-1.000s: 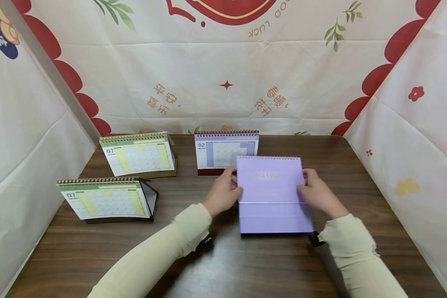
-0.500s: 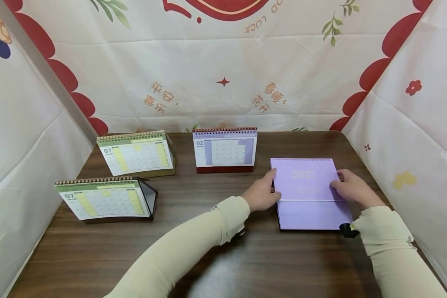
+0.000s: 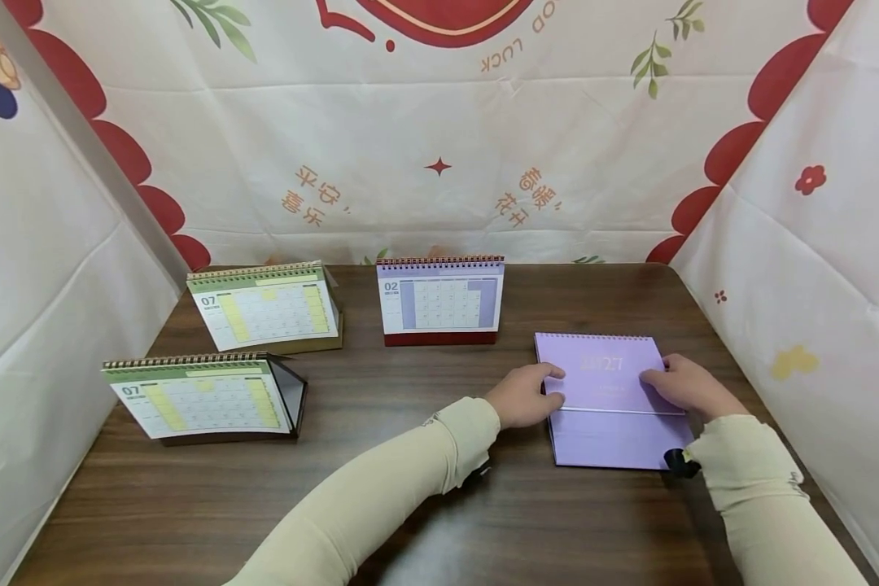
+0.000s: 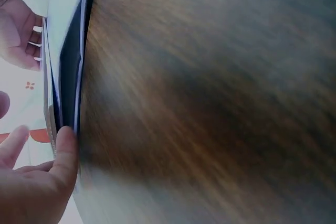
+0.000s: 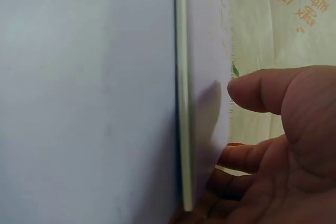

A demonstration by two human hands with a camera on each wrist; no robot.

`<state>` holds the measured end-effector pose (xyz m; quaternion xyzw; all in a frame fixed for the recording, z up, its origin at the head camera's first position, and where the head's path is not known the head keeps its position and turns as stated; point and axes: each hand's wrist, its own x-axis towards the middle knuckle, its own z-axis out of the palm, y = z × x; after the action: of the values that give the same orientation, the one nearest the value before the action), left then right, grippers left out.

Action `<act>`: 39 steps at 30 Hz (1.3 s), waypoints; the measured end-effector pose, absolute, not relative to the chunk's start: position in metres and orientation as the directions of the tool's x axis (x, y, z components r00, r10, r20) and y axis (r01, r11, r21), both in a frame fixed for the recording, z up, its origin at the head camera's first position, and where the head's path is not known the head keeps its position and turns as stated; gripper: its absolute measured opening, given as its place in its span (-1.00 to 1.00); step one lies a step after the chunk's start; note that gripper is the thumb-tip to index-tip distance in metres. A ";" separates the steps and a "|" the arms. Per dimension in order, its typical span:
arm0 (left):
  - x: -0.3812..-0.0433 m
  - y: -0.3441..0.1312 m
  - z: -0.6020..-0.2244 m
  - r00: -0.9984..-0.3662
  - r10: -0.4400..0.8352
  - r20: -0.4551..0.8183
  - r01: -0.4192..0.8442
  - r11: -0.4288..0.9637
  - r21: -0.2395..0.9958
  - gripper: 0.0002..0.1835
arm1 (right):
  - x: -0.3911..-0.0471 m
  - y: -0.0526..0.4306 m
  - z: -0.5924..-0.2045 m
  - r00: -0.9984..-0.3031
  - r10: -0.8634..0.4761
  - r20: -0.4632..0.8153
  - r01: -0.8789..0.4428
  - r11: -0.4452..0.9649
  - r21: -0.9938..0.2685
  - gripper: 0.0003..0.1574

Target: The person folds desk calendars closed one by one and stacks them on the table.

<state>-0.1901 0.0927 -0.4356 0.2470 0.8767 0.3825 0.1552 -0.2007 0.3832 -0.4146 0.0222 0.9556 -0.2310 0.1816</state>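
Note:
A purple desk calendar marked 2027 lies low on the table, right of the middle. Its folded stand shows edge-on in the left wrist view, nearly flat with a narrow gap. My left hand is at its left side; one finger touches the edge while other fingertips lift away above the cover. Along the right edge is my right hand, its thumb extended over the cover with a shadow beneath. In the right wrist view the right fingers lie loosely beside the calendar's edge.
A purple-page calendar with a red base stands at the back middle. Two green-topped calendars stand at left, one on a gold base behind one on a dark base. Printed cloth walls surround the wooden table on three sides.
Both hands have carried the purple calendar to the right, away from the red-based one. Since then its top has sunk lower toward the table, and the left fingertips have shifted over its left edge.

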 end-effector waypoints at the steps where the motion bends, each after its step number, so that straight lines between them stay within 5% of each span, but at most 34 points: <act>1: -0.190 0.093 -0.436 -0.827 0.555 -0.097 0.313 0.596 0.739 -0.60 | -0.201 0.383 -0.415 -0.931 -0.053 -0.361 0.110 0.903 -0.416 -0.12; 9: -0.199 0.089 -0.439 -0.788 0.602 -0.132 0.376 0.639 0.671 -0.59 | -0.204 0.379 -0.408 -0.918 -0.089 -0.385 0.056 0.935 -0.350 -0.08; 14: -0.208 0.070 -0.432 -0.835 0.541 -0.100 0.289 0.585 0.758 -0.62 | -0.207 0.377 -0.397 -0.912 -0.047 -0.408 0.111 0.929 -0.354 0.05; 22: -0.231 -0.009 -0.364 -0.925 0.355 0.138 0.302 0.463 0.833 -0.68 | -0.226 0.348 -0.381 -0.983 -0.064 -0.172 0.024 0.883 -0.468 -0.10; 30: -0.247 -0.086 -0.332 -0.954 0.009 0.299 0.251 0.569 0.783 -0.65 | -0.246 0.282 -0.374 -0.991 -0.116 0.062 -0.130 0.787 -0.603 -0.43; 34: -0.252 -0.102 -0.352 -0.960 -0.146 0.240 0.134 0.513 0.848 -0.53 | -0.258 0.245 -0.378 -0.987 -0.139 0.084 -0.159 0.725 -0.670 -0.45; 39: -0.255 -0.112 -0.379 -0.977 -0.185 0.106 0.008 0.464 0.886 -0.43 | -0.270 0.200 -0.386 -0.984 -0.169 0.048 -0.146 0.637 -0.757 -0.32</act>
<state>-0.2551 -0.1121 -0.3794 -0.0518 0.8504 0.5152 -0.0936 -0.2699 0.1997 -0.3865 -0.0872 0.9045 -0.4172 0.0134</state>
